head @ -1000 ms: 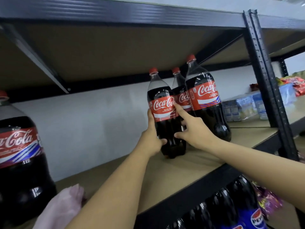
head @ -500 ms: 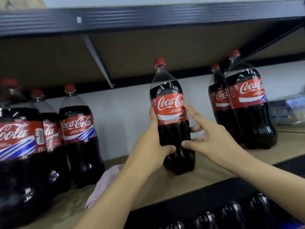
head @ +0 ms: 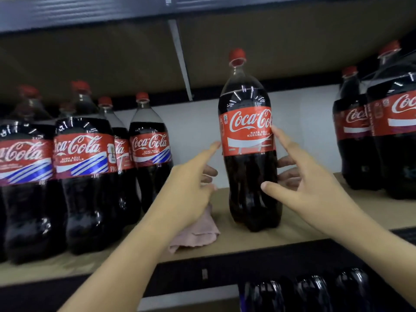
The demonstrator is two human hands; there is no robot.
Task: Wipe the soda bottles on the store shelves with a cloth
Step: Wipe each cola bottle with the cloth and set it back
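Both hands have loosened off the middle bottle (head: 248, 154) since half a second ago: left hand (head: 189, 190) now off its left side, fingers spread, index tip just short of the label; right hand (head: 310, 188) spread wide, index on the label's right edge, thumb against the dark lower body, not gripping. Bottle stands upright on the wooden shelf (head: 292, 230), apart from the bottle row (head: 90, 172) at left and the pair (head: 382, 136) at right; pink cloth (head: 198, 233) lies near its base, partly under the left wrist.
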